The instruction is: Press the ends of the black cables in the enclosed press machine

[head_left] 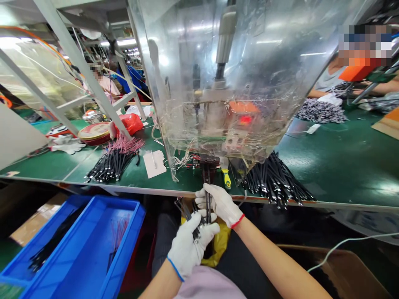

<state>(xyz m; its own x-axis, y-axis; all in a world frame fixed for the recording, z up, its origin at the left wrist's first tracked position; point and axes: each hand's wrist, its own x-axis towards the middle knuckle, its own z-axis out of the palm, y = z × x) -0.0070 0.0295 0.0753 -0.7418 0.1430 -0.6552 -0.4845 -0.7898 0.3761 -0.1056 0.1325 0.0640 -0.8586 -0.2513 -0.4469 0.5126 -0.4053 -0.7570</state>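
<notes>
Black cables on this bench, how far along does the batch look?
Possibly done: the bundles in the blue plastic bin, though nothing proves it. In hand: a few black cables, held by the left hand and right hand just below the dark fixture. Possibly left: the pink-tipped pile and larger black pile on the green bench.

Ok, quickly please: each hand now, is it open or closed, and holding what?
Left hand: closed, holding black cables.
Right hand: closed around the same cables.
</notes>
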